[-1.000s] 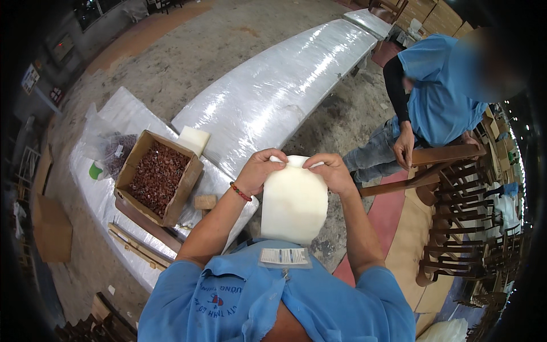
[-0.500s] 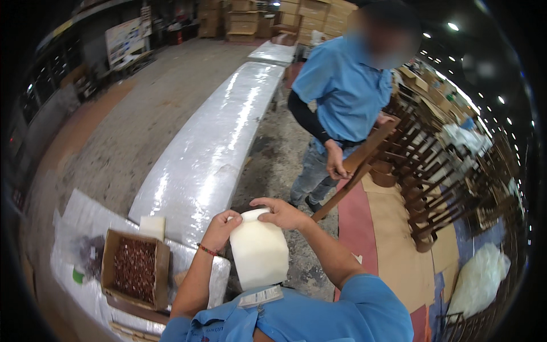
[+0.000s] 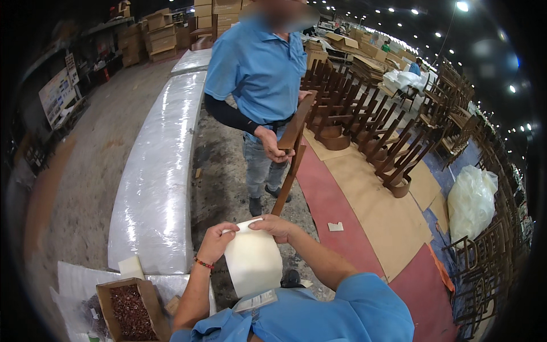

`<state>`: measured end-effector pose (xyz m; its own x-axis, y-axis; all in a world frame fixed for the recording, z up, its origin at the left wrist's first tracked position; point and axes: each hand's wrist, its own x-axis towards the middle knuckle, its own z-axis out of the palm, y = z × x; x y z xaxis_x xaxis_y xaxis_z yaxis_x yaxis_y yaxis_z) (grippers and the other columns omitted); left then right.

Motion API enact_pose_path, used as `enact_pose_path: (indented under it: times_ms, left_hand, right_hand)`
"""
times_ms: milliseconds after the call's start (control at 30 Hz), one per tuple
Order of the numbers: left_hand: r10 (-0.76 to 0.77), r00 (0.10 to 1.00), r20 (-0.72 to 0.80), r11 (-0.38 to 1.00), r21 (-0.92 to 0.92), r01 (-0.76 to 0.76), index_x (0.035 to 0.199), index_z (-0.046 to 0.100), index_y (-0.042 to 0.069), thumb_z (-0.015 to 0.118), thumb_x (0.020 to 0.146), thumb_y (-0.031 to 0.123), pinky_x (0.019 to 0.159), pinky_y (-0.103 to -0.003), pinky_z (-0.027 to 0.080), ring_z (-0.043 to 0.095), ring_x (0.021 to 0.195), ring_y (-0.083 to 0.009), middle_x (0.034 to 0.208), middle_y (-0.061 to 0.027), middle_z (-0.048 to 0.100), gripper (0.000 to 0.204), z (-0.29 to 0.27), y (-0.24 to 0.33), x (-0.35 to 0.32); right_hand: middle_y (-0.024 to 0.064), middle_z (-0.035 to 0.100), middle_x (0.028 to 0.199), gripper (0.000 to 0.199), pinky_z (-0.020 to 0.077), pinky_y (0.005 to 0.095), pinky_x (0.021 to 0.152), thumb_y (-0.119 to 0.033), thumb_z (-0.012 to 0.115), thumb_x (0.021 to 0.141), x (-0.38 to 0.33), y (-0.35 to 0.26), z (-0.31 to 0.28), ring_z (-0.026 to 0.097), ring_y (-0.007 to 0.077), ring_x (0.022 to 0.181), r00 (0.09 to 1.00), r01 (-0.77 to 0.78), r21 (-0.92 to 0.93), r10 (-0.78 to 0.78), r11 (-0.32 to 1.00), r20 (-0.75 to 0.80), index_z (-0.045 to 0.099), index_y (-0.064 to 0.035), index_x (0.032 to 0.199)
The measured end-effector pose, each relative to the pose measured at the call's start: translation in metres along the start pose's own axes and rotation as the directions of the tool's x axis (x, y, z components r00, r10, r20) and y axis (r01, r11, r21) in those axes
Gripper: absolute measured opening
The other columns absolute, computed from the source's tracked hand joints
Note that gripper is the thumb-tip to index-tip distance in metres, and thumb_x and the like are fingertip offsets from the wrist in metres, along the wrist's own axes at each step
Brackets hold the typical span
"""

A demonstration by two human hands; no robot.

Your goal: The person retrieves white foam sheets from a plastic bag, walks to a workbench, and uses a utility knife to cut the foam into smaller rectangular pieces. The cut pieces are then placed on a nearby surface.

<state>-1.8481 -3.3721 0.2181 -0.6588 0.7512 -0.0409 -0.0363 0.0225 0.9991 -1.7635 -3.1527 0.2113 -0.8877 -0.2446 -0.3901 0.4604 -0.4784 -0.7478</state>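
A white foam sheet [image 3: 254, 265] hangs in front of my body, its top edge gripped between my two hands. My left hand [image 3: 215, 241], with a beaded bracelet at the wrist, pinches the upper left corner. At the upper right corner, my right hand [image 3: 276, 227] has its thumb on the sheet and its fingers behind it, partly hidden. Across from me a person in a blue shirt [image 3: 256, 74] holds a brown wooden frame part [image 3: 297, 121] in both hands, one leg of it slanting down near my right hand.
At lower left stands a cardboard box [image 3: 152, 302] of small reddish-brown pieces, beside a small white block [image 3: 131, 267]. A long plastic-wrapped surface [image 3: 152, 188] runs along the left. Upturned brown chair frames [image 3: 370, 125] stand on cardboard at right, near a clear plastic bag [image 3: 472, 199].
The view has swung to the right, so the person and the wrapped surface sit further left. My hands still grip the foam sheet's top edge; my right fingers are more curled behind it.
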Motion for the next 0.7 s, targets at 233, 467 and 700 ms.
enact_pose_path:
  times_ms: [233, 467, 700]
  left_hand:
    - [-0.012, 0.999, 0.047, 0.993, 0.122, 0.006, 0.1, 0.068, 0.001, 0.059, 0.092, 0.011, 0.068, -0.023, 0.048, 0.058, 0.077, -0.0065, 0.088, -0.0011, 0.066, 0.015, 0.097, 0.021, 0.072]
    - [0.028, 0.995, -0.098, 0.999, 0.049, -0.023, 0.12, 0.058, -0.002, 0.065, 0.091, 0.016, 0.072, -0.025, 0.05, 0.061, 0.082, -0.0105, 0.095, -0.0057, 0.065, 0.035, 0.193, 0.028, 0.129]
    - [-0.198, 0.972, 0.126, 0.914, -0.334, 0.23, 0.111, 0.058, -0.002, 0.068, 0.087, 0.013, 0.074, -0.028, 0.052, 0.063, 0.085, -0.0124, 0.097, -0.0068, 0.064, 0.03, 0.221, 0.021, 0.164]
  right_hand:
    - [0.0119, 0.068, 0.107, 0.039, 0.0557, 0.0282, 0.077, -0.007, 0.071, 0.084, -0.058, -0.039, -0.085, 0.067, 0.0148, 0.091, 0.974, 0.189, -0.199, -0.209, 0.962, -0.083, 0.06, 0.0029, 0.12]
    - [0.0086, 0.07, 0.1, 0.032, 0.0543, 0.0272, 0.076, -0.004, 0.069, 0.085, -0.112, -0.07, -0.155, 0.066, 0.0129, 0.088, 0.903, 0.322, -0.347, -0.396, 0.881, -0.168, 0.064, -0.0013, 0.117]
    - [0.0041, 0.069, 0.099, 0.027, 0.0523, 0.0249, 0.075, -0.001, 0.064, 0.086, -0.146, -0.082, -0.177, 0.063, 0.0093, 0.086, 0.783, 0.348, -0.603, -0.576, 0.718, -0.233, 0.067, -0.0027, 0.113]
